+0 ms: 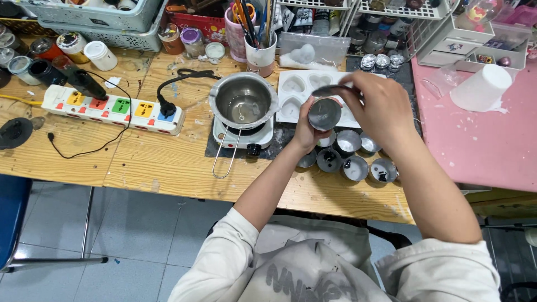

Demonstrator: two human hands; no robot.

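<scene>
While L hand (pixel 306 130) grips small tin (pixel 324 113), R hand (pixel 379 106) pinches sth thin over it.

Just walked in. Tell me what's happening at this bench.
A person at a wooden table holds a small round metal tin in the left hand. The right hand works a thin tool over it. More small tins sit below the hands, near a metal pot on a small hot plate and a white heart-shaped mould.
</scene>
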